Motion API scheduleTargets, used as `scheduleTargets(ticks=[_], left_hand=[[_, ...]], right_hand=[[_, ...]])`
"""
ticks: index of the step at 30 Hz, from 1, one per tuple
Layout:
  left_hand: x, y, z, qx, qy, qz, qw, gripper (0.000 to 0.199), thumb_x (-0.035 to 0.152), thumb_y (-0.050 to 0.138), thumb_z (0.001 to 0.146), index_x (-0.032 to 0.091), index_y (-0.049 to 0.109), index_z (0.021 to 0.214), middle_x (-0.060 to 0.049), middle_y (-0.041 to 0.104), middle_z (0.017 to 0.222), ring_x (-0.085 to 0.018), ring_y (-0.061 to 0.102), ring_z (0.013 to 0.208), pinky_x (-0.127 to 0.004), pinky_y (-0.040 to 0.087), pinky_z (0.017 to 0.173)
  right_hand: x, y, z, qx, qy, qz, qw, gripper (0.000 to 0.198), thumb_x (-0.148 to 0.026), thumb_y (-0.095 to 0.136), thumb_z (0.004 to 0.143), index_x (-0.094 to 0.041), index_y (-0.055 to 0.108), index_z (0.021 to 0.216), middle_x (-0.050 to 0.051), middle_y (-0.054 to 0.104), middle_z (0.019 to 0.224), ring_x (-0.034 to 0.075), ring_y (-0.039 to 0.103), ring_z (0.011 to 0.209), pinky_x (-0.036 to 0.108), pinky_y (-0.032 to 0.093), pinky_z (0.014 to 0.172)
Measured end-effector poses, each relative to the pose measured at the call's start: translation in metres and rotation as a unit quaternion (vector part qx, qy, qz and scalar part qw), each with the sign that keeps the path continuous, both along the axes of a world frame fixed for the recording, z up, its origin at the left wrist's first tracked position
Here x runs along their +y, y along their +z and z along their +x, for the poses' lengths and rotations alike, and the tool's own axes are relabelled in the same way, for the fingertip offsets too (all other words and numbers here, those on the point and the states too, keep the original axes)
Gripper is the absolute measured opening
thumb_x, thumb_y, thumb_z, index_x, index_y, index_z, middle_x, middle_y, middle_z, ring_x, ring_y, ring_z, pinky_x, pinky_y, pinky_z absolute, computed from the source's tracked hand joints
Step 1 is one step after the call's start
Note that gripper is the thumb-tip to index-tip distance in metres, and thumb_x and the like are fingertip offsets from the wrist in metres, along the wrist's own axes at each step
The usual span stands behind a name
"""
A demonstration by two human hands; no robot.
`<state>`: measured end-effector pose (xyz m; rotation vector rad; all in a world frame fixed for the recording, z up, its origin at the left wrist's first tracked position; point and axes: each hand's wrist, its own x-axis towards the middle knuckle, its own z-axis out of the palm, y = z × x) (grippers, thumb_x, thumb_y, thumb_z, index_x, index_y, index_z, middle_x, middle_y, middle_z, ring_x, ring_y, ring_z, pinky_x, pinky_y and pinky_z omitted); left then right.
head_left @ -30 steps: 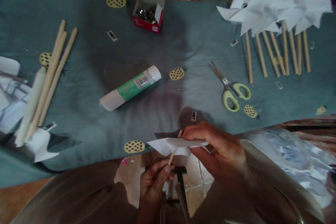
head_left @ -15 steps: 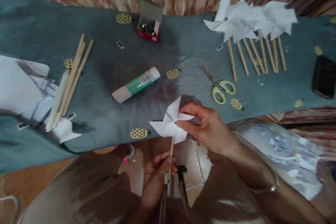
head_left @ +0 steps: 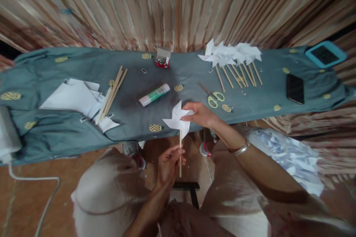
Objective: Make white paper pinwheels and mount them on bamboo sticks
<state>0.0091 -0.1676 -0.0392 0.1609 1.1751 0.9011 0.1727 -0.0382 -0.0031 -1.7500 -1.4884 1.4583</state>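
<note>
A white paper pinwheel on a thin wooden stick is held upright over the table's front edge. My left hand pinches the stick below the blades. Fingers and thumb of my right hand close on a blade at the pinwheel's right, close to its centre. Beyond it on the cloth lie a green-and-white glue stick and scissors with light green handles. At the back stands an open red box of small shiny metal pieces.
Several finished pinwheels lie at the back right. Wooden sticks and white paper sheets lie at the left. A phone and a blue-framed tablet rest far right. A white cable hangs at the lower left.
The camera view has pulled back and tilted up, showing more of the table and curtain. Both hands keep their hold on the pinwheel, which now stands more upright.
</note>
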Motion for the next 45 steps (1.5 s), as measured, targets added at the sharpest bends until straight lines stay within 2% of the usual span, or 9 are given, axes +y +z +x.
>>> scheduleTargets(ticks=[2, 5, 12, 16, 24, 33, 40, 45], left_hand=[[0.000, 0.003, -0.001, -0.006, -0.008, 0.009, 1.000, 0.041, 0.032, 0.092, 0.048, 0.012, 0.077, 0.081, -0.003, 0.073, 0.067, -0.008, 0.059, 0.045, -0.018, 0.047, 0.046], [0.000, 0.008, -0.002, -0.012, -0.018, 0.020, 1.000, 0.044, 0.034, 0.091, 0.050, 0.012, 0.076, 0.084, -0.003, 0.073, 0.070, -0.008, 0.060, 0.047, -0.019, 0.048, 0.047], [0.001, 0.017, -0.003, 0.004, -0.040, 0.026, 0.999, 0.047, 0.036, 0.091, 0.050, 0.011, 0.074, 0.085, -0.004, 0.072, 0.073, -0.008, 0.059, 0.048, -0.021, 0.049, 0.049], [0.001, 0.017, -0.003, 0.001, -0.040, 0.031, 0.999, 0.046, 0.036, 0.091, 0.048, 0.012, 0.074, 0.084, -0.003, 0.071, 0.072, -0.009, 0.060, 0.049, -0.021, 0.050, 0.050], [0.002, 0.017, -0.002, 0.012, -0.041, 0.031, 0.999, 0.047, 0.038, 0.091, 0.046, 0.013, 0.074, 0.083, -0.003, 0.071, 0.072, -0.009, 0.061, 0.051, -0.022, 0.051, 0.052], [0.004, 0.018, -0.002, 0.024, -0.047, 0.026, 0.998, 0.042, 0.034, 0.091, 0.047, 0.014, 0.075, 0.080, -0.003, 0.071, 0.071, -0.010, 0.062, 0.050, -0.022, 0.052, 0.051], [0.004, 0.016, -0.002, 0.008, -0.038, 0.034, 0.999, 0.044, 0.033, 0.093, 0.045, 0.012, 0.076, 0.080, -0.003, 0.072, 0.070, -0.010, 0.063, 0.049, -0.020, 0.052, 0.049], [0.002, 0.013, 0.001, 0.004, -0.033, 0.033, 0.999, 0.042, 0.029, 0.092, 0.049, 0.011, 0.075, 0.083, -0.004, 0.073, 0.072, -0.010, 0.063, 0.049, -0.022, 0.053, 0.049]], right_hand=[[0.005, -0.001, 0.000, -0.003, 0.013, -0.002, 1.000, 0.017, -0.014, 0.076, 0.065, -0.016, 0.068, 0.080, -0.001, 0.073, 0.078, 0.014, 0.065, 0.075, 0.024, 0.050, 0.070], [0.011, 0.000, 0.000, -0.006, 0.026, -0.004, 1.000, 0.016, -0.010, 0.076, 0.063, -0.016, 0.068, 0.075, -0.001, 0.072, 0.074, 0.013, 0.064, 0.071, 0.024, 0.051, 0.071], [0.022, 0.005, -0.002, -0.030, 0.051, -0.034, 0.998, 0.014, -0.010, 0.078, 0.060, -0.016, 0.067, 0.066, -0.004, 0.062, 0.057, 0.011, 0.056, 0.056, 0.021, 0.045, 0.055], [0.027, 0.008, -0.003, -0.054, 0.070, -0.044, 0.995, 0.018, -0.013, 0.084, 0.054, -0.016, 0.068, 0.062, -0.004, 0.060, 0.053, 0.011, 0.053, 0.052, 0.021, 0.043, 0.051], [0.033, 0.006, -0.003, -0.093, 0.096, -0.049, 0.990, 0.018, -0.015, 0.085, 0.056, -0.016, 0.068, 0.059, -0.001, 0.063, 0.056, 0.013, 0.058, 0.056, 0.023, 0.048, 0.054], [0.045, -0.005, 0.001, -0.112, 0.119, -0.057, 0.985, 0.024, -0.021, 0.091, 0.048, -0.018, 0.069, 0.055, -0.002, 0.062, 0.054, 0.015, 0.060, 0.058, 0.026, 0.051, 0.059], [0.044, 0.001, -0.002, -0.092, 0.112, -0.077, 0.986, 0.027, -0.021, 0.092, 0.044, -0.018, 0.066, 0.050, -0.002, 0.061, 0.052, 0.013, 0.057, 0.054, 0.024, 0.050, 0.055], [0.043, 0.000, -0.004, -0.091, 0.093, -0.086, 0.988, 0.030, -0.023, 0.094, 0.041, -0.019, 0.066, 0.051, -0.002, 0.063, 0.054, 0.013, 0.058, 0.056, 0.025, 0.052, 0.055]])
